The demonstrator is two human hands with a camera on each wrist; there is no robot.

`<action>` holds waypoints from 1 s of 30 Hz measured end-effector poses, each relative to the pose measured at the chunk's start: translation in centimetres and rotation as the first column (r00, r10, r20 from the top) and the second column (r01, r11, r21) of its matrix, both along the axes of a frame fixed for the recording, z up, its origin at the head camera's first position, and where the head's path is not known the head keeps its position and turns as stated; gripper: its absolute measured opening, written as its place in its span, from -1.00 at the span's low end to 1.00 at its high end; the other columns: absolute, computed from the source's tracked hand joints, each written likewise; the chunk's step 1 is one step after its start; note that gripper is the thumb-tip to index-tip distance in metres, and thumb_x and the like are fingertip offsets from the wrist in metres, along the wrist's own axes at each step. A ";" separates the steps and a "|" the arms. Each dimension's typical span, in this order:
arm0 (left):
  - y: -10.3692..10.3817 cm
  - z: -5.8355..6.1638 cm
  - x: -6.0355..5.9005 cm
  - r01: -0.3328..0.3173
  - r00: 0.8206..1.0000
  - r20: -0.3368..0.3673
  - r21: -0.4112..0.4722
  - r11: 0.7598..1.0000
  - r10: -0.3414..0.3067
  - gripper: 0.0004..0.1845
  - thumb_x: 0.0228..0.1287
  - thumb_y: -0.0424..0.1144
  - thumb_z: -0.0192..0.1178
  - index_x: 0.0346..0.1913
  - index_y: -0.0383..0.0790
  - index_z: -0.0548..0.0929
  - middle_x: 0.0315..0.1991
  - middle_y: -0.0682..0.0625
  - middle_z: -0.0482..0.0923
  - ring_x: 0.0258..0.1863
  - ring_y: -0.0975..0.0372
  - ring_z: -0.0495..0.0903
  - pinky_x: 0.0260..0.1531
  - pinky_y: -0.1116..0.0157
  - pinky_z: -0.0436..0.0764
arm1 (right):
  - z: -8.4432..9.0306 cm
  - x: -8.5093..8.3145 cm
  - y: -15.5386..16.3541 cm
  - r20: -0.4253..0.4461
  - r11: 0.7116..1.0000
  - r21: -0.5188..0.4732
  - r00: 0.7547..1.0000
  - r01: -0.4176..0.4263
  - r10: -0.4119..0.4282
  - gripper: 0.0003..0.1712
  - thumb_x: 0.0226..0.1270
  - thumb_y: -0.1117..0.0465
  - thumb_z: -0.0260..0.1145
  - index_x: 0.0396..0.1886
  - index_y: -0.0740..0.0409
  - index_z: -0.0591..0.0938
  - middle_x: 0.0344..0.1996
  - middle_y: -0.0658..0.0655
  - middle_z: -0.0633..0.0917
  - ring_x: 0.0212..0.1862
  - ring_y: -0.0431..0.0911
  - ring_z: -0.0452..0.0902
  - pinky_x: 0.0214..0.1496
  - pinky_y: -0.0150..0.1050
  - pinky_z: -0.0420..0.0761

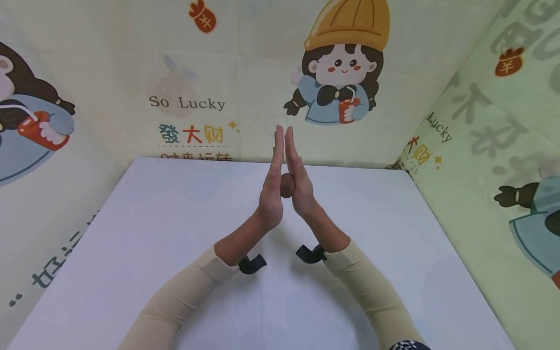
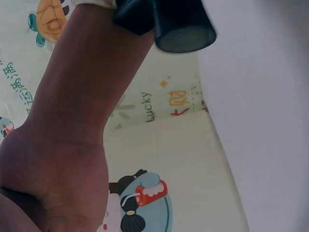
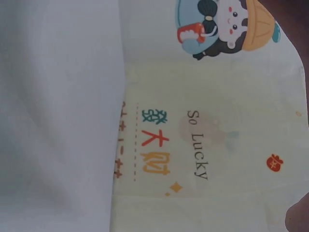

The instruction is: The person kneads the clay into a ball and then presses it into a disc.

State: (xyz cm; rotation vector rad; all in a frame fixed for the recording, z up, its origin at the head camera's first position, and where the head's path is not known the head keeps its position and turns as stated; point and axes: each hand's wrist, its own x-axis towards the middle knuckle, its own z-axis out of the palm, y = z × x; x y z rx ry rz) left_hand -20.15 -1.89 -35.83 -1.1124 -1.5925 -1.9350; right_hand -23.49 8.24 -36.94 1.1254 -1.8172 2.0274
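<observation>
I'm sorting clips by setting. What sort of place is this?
Probably a small indoor filming booth, though I can't be sure: a white table stands among cartoon-printed walls at the back and both sides, and dark devices, likely cameras, sit at both wrists.

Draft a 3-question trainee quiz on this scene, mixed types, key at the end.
1. With the left hand and right hand facing each other, where is the ball?
A) On the back of the left hand
B) Between the palms
C) On the back of the right hand

2. True or false: both hands are clenched into fists.

3. Fill in: on the backdrop behind the table, the dark English lettering reads "So ___".

Key:
1. B
2. False; the fingers are straight and point up.
3. Lucky
</observation>
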 end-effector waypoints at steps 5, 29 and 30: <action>-0.3 0.3 -0.7 -0.009 1.000 0.020 0.034 0.999 0.009 -0.17 0.66 0.21 -0.50 0.70 -0.30 -0.28 0.73 -0.02 -0.39 0.68 0.22 -0.36 0.58 0.09 -0.10 | -0.7 -0.1 -0.6 -0.026 1.000 -0.016 1.000 -0.014 0.013 -0.12 0.72 -0.30 -0.32 0.74 0.07 -0.24 0.39 -0.19 0.49 -0.72 -0.14 0.11 -0.63 -0.29 0.16; -1.3 0.4 -4.9 -0.083 0.994 0.087 0.129 0.988 0.072 -0.28 0.57 -0.12 -0.53 0.69 -0.35 -0.21 0.73 -0.09 -0.30 0.66 0.33 -0.29 0.59 0.23 -0.25 | -0.8 2.0 -1.5 -0.136 0.989 0.093 0.986 0.115 -0.102 -0.12 0.71 -0.29 -0.50 0.71 0.19 -0.30 0.72 0.04 -0.31 0.47 -0.16 0.17 0.59 -0.10 -0.02; -1.4 0.4 -5.1 -0.084 0.993 0.093 0.128 0.988 0.072 -0.28 0.57 -0.13 -0.53 0.69 -0.35 -0.20 0.73 -0.08 -0.30 0.66 0.34 -0.29 0.59 0.23 -0.25 | -0.8 2.2 -1.5 -0.141 0.988 0.096 0.984 0.120 -0.106 -0.12 0.71 -0.29 -0.50 0.71 0.19 -0.30 0.72 0.03 -0.30 0.49 -0.15 0.15 0.58 -0.11 0.00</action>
